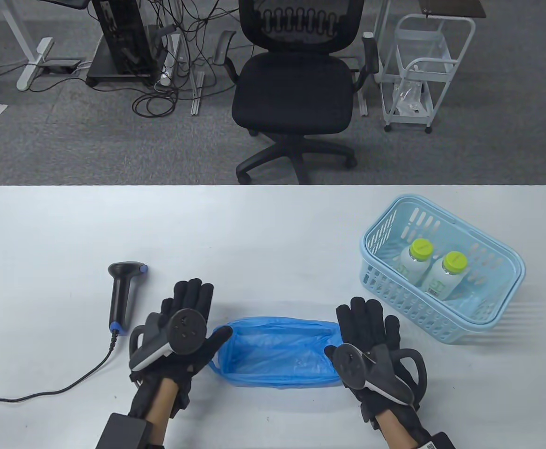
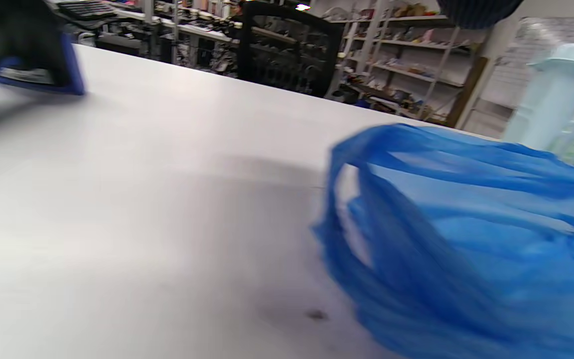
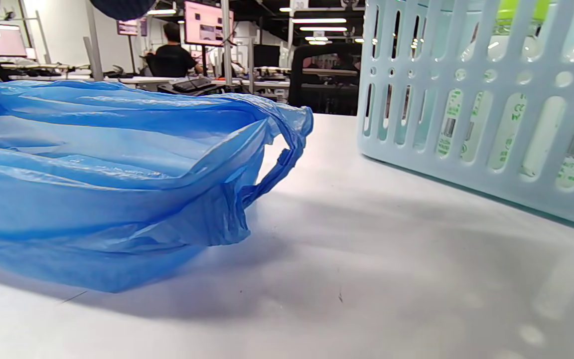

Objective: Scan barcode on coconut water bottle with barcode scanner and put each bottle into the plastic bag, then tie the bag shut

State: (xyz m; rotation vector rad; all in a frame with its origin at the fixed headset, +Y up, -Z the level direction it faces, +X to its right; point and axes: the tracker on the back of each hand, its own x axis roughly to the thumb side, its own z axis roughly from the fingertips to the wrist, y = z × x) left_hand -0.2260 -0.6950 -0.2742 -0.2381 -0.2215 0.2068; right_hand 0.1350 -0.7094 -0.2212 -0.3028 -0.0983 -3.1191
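Blue plastic bag (image 1: 277,353) lying spread open on the surface (image 1: 263,234), mouth wide, likely so bottles drop in easily

Left hand (image 1: 179,334) flat just left of the bag, fingers (image 1: 193,292) straight, gripping nothing; right hand (image 1: 375,351) likewise just right of the bag, fingers straight and empty

Barcode scanner (image 1: 122,295) resting left of the bag, near the left hand, handy for pickup

Two coconut water bottles (image 1: 429,271) standing in the light blue basket (image 1: 385,234), right of the bag and beyond it, unscanned by the look of things
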